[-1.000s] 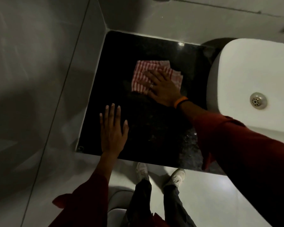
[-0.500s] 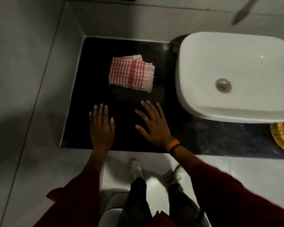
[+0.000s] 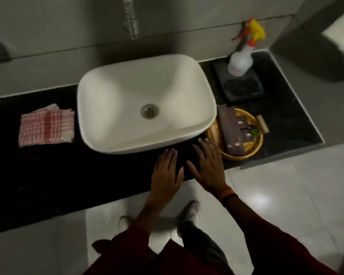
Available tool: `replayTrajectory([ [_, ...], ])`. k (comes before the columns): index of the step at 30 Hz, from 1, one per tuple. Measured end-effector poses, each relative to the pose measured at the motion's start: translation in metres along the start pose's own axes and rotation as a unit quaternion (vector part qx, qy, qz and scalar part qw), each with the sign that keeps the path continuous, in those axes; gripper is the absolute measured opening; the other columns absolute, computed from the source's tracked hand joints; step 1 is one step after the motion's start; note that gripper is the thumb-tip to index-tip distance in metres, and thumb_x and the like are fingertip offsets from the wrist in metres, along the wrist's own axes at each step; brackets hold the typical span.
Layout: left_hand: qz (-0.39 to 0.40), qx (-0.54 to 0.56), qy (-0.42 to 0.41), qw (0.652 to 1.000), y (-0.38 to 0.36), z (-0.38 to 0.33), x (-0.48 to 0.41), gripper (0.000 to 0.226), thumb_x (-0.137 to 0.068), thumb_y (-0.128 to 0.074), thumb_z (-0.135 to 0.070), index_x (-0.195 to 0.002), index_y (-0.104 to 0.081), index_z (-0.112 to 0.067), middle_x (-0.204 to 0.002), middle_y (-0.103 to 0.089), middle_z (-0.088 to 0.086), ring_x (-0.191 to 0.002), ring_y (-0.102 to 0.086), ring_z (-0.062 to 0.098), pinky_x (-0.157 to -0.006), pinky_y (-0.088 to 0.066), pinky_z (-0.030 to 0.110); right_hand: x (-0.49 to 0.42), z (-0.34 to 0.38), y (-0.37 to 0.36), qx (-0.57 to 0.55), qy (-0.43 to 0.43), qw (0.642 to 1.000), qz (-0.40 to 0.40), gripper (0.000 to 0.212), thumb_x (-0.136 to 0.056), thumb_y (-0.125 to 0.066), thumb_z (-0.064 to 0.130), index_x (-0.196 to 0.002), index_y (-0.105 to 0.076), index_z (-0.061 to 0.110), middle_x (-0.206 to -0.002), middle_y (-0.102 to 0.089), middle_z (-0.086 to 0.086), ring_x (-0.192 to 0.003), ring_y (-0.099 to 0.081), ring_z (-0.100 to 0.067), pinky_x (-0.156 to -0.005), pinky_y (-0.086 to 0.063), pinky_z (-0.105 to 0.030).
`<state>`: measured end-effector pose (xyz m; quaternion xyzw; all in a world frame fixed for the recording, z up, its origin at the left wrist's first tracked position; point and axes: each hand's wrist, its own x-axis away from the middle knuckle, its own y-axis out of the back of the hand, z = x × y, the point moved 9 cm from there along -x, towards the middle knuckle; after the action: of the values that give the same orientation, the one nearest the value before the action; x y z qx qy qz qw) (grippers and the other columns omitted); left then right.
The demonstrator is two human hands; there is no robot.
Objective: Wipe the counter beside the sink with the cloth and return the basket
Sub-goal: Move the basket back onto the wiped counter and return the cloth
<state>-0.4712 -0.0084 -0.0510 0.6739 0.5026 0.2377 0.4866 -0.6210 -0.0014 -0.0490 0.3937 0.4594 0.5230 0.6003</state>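
Note:
A folded red-and-white checked cloth [image 3: 46,126] lies flat on the black counter [image 3: 48,175], left of the white sink [image 3: 145,104]. A yellow basket [image 3: 254,149] holding a brown box and small items sits on the counter at the sink's right front corner. My left hand [image 3: 166,173] and my right hand [image 3: 208,165] hover side by side over the counter's front edge, below the sink. Both are empty with fingers spread. My right fingertips are just left of the basket, apart from it.
A white spray bottle [image 3: 239,62] with a yellow trigger stands on a dark tray [image 3: 244,90] at the back right. A tap [image 3: 130,18] hangs above the sink. Grey walls bound the counter at the back and right. Pale floor tiles and my shoes lie below.
My right hand let go of the cloth, which stays on the left counter. Both hands and my view moved right, past the sink, toward the basket.

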Motion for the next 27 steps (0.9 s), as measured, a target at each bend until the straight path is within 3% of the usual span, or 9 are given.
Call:
replayTrajectory([
  [4,0.01,0.041,0.018,0.999,-0.02,-0.063,-0.061,0.054,-0.096,-0.055,-0.036,-0.138,-0.054,-0.003,-0.138,-0.061,0.016,-0.127,-0.06,0.029,-0.105,-0.05,0.037,-0.023,-0.103,0.045,-0.012,-0.103,0.994,-0.036,0.061,-0.098,-0.052,0.047,-0.147,-0.048,0.012,-0.153,-0.046,-0.015,-0.146,-0.037,-0.032,-0.125,-0.023,-0.052],
  [8,0.072,0.085,0.089,0.99,-0.05,-0.099,-0.098,0.062,-0.099,-0.052,-0.038,-0.15,-0.038,-0.006,-0.145,-0.055,0.016,-0.131,-0.055,0.03,-0.107,-0.047,0.036,-0.041,-0.19,0.068,-0.057,-0.22,0.971,-0.069,0.049,-0.099,-0.056,0.034,-0.14,-0.053,0.007,-0.149,-0.048,-0.016,-0.143,-0.039,-0.033,-0.12,-0.034,-0.052],
  [13,0.068,0.175,0.209,0.96,-0.067,-0.104,-0.121,0.048,-0.099,-0.054,-0.03,-0.141,-0.045,-0.01,-0.111,-0.071,0.02,-0.096,-0.072,0.034,-0.083,-0.061,0.047,-0.048,-0.242,0.054,-0.18,-0.33,0.926,-0.025,0.043,-0.107,-0.042,0.025,-0.147,-0.044,0.007,-0.144,-0.051,-0.018,-0.133,-0.051,-0.031,-0.111,-0.046,-0.049],
  [17,0.077,0.239,0.279,0.927,-0.07,-0.099,-0.122,0.028,-0.092,-0.06,-0.014,-0.12,-0.059,-0.01,-0.093,-0.072,0.017,-0.081,-0.072,0.034,-0.074,-0.062,0.046,-0.038,-0.244,0.058,-0.229,-0.341,0.911,-0.033,0.034,-0.111,-0.033,0.027,-0.13,-0.055,0.01,-0.119,-0.068,-0.012,-0.113,-0.065,-0.027,-0.101,-0.054,-0.048],
  [20,0.086,0.246,0.285,0.922,-0.063,-0.095,-0.103,0.025,-0.088,-0.062,-0.014,-0.113,-0.063,-0.011,-0.094,-0.073,0.016,-0.084,-0.072,0.034,-0.078,-0.061,0.044,-0.017,-0.224,0.067,-0.211,-0.319,0.923,-0.046,0.04,-0.109,-0.025,0.035,-0.116,-0.058,0.013,-0.103,-0.068,-0.008,-0.098,-0.068,-0.024,-0.089,-0.059,-0.043],
  [22,0.078,0.222,0.282,0.93,-0.051,-0.083,-0.075,0.029,-0.087,-0.063,-0.015,-0.115,-0.065,-0.013,-0.097,-0.074,0.014,-0.087,-0.072,0.031,-0.078,-0.059,0.035,0.001,-0.199,0.067,-0.198,-0.271,0.941,-0.04,0.037,-0.107,-0.028,0.033,-0.112,-0.057,0.011,-0.099,-0.068,-0.008,-0.089,-0.068,-0.021,-0.08,-0.059,-0.032],
  [24,0.056,0.224,0.285,0.93,-0.033,-0.062,-0.04,0.035,-0.086,-0.066,-0.011,-0.121,-0.066,-0.014,-0.096,-0.074,0.004,-0.085,-0.072,0.022,-0.072,-0.05,0.016,0.021,-0.171,0.06,-0.224,-0.263,0.938,-0.036,0.022,-0.109,-0.036,0.02,-0.106,-0.057,0.014,-0.09,-0.064,0.002,-0.078,-0.065,-0.012,-0.069,-0.051,-0.01],
  [25,0.05,0.23,0.286,0.929,-0.025,-0.05,-0.023,0.04,-0.086,-0.067,-0.009,-0.126,-0.064,-0.013,-0.096,-0.072,0.0,-0.085,-0.07,0.017,-0.07,-0.045,0.007,0.031,-0.155,0.056,-0.242,-0.268,0.932,-0.037,0.02,-0.109,-0.037,0.015,-0.104,-0.056,0.015,-0.085,-0.061,0.006,-0.073,-0.062,-0.007,-0.064,-0.048,-0.004],
  [27,0.055,0.229,0.287,0.929,-0.009,-0.028,0.01,0.045,-0.087,-0.067,-0.007,-0.131,-0.062,-0.011,-0.098,-0.072,0.002,-0.086,-0.07,0.015,-0.072,-0.045,0.005,0.047,-0.12,0.048,-0.264,-0.266,0.926,-0.035,0.02,-0.108,-0.039,0.006,-0.105,-0.059,0.011,-0.081,-0.058,0.008,-0.067,-0.058,-0.003,-0.062,-0.045,0.001],
])
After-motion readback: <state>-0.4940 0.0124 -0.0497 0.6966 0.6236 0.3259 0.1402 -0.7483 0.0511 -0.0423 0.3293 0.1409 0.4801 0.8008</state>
